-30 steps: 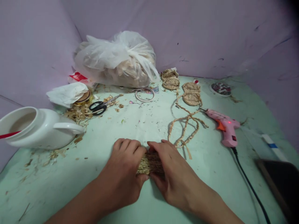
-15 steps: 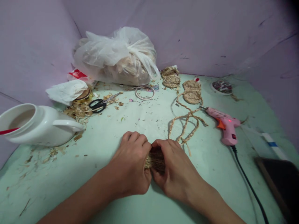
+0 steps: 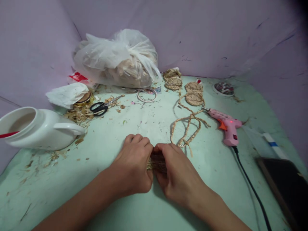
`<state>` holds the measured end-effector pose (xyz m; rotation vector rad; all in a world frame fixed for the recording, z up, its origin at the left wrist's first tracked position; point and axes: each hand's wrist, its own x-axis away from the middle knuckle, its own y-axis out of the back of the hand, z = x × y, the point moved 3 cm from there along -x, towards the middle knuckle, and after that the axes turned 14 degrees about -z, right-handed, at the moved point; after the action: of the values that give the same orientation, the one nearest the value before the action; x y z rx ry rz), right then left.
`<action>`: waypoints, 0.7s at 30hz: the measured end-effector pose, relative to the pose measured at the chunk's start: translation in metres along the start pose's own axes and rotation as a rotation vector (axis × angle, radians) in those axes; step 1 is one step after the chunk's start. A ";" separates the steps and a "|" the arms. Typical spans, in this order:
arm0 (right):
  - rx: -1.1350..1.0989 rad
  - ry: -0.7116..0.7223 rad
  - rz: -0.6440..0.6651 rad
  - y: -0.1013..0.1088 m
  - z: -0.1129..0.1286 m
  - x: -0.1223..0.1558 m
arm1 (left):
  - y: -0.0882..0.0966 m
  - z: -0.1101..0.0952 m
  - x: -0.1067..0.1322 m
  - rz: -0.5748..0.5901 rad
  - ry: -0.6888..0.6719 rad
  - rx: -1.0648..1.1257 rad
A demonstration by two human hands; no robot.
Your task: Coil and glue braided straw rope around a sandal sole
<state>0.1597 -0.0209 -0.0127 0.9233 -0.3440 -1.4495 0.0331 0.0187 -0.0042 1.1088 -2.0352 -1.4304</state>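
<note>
Both my hands press together on a small braided straw piece [image 3: 156,163] lying on the pale green table [image 3: 120,205]. My left hand [image 3: 134,165] is curled over its left side with the fingers folded down. My right hand [image 3: 176,175] wraps the right side, so only a narrow strip of the weave shows between them. A loose length of braided straw cord [image 3: 186,126] lies just beyond my right hand.
A pink glue gun [image 3: 225,125] with a black cord lies to the right. Coiled straw discs [image 3: 192,94], scissors [image 3: 101,107], a ring [image 3: 146,95], a stuffed plastic bag [image 3: 117,59] and a white jug [image 3: 38,128] stand around. A dark object [image 3: 284,186] sits at the right edge.
My hands have closed in on the woven piece, covering more of it, and shifted slightly away from me.
</note>
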 end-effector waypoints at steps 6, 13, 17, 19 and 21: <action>0.115 0.132 -0.250 0.020 0.004 0.013 | 0.002 0.000 0.001 0.037 0.011 -0.010; 0.133 0.139 -0.102 0.009 0.005 0.017 | 0.006 -0.003 0.001 0.030 0.000 -0.006; 0.150 0.121 -0.095 0.003 0.003 0.017 | 0.006 -0.002 0.000 0.029 -0.007 -0.018; 0.131 0.115 -0.116 0.002 0.003 0.017 | 0.006 -0.002 -0.002 0.035 -0.003 -0.018; 0.099 0.112 -0.151 0.002 0.003 0.015 | 0.005 -0.003 -0.004 0.035 -0.002 -0.022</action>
<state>0.1612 -0.0365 -0.0144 1.1264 -0.2694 -1.5210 0.0359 0.0209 0.0020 1.0579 -2.0256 -1.4328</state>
